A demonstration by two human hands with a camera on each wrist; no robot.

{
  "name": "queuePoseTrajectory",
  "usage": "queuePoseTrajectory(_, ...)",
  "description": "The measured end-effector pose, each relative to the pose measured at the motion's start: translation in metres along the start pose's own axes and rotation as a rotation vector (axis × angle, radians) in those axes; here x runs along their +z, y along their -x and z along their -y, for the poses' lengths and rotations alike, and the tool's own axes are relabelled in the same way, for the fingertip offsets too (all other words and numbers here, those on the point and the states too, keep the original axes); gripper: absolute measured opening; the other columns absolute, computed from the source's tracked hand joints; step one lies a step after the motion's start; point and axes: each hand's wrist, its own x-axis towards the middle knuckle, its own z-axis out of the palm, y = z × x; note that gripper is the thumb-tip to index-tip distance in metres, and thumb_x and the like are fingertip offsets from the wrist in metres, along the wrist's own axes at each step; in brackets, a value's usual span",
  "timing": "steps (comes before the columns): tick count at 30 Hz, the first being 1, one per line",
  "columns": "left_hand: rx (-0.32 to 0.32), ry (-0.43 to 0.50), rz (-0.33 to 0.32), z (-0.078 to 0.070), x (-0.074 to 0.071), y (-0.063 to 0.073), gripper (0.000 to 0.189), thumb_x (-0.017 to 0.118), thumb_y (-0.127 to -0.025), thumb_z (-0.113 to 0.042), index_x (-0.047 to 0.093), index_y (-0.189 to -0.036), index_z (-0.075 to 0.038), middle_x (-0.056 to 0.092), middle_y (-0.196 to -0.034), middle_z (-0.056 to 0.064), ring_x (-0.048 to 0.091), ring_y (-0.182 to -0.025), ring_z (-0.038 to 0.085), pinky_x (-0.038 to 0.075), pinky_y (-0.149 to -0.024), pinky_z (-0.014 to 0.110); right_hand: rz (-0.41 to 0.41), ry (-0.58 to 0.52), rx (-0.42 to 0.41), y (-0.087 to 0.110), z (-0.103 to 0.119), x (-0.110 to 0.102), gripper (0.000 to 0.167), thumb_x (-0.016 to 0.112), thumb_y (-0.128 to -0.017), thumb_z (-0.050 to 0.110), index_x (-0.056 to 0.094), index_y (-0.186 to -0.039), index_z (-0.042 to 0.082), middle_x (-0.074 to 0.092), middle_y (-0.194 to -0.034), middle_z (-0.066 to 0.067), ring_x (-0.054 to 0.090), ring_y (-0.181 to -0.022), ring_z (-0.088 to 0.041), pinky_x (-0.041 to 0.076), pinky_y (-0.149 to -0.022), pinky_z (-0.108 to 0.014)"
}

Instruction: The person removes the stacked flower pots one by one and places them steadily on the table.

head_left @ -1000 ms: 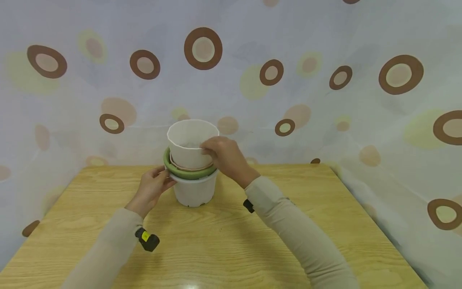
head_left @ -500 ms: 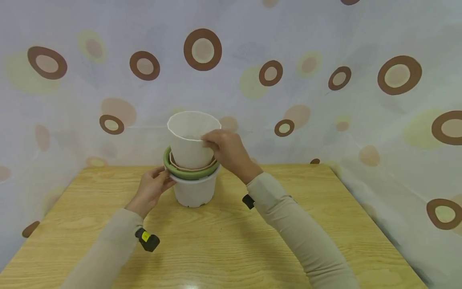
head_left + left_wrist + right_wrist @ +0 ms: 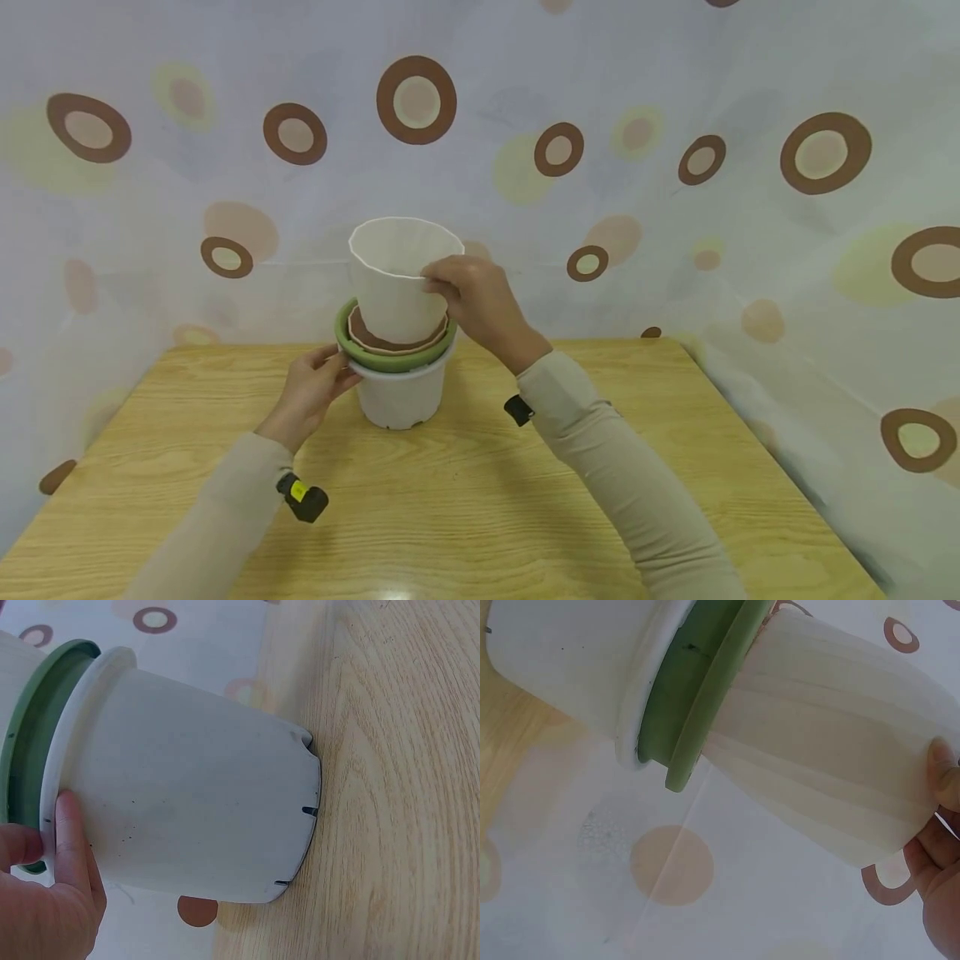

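A stack of nested flowerpots stands on the table. At the bottom is a white pot (image 3: 401, 402) with notches round its base. Set in it is a green pot (image 3: 386, 363), which holds a brown pot with a pale scalloped rim (image 3: 362, 330). Above these, a faceted white pot (image 3: 397, 304) is lifted partway out, its base still inside the brown pot's rim. My right hand (image 3: 483, 304) pinches its near right rim between thumb and fingers. On the left, my left hand (image 3: 309, 393) grips the bottom pot's rim, thumb above and fingers beneath (image 3: 71, 840).
The wooden table (image 3: 450, 517) carries the stack near its back edge. Behind it hangs a pale cloth (image 3: 480, 50) patterned with brown rings, continuing down the right side. A black wrist camera (image 3: 303, 497) is strapped to the left sleeve.
My right hand has raised the faceted white pot, baring more of the brown pot's inside. The left hand keeps its grip on the rim, and the lower pots stay put.
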Motion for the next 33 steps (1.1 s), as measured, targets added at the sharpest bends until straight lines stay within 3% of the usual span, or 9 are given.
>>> queuePoseTrajectory(33, -0.02, 0.022, -0.005, 0.0, 0.0, 0.0, 0.055, 0.042, -0.103, -0.014, 0.02, -0.15, 0.003, 0.037, -0.137, 0.018, 0.06, -0.087, -0.001, 0.051, -0.094, 0.016, -0.04, 0.048, 0.027, 0.011, -0.018, -0.041, 0.014, 0.071, -0.085, 0.008, 0.074, -0.097, 0.0, 0.072, -0.096, -0.012, 0.069, -0.089, -0.025, 0.06, -0.08, -0.035)
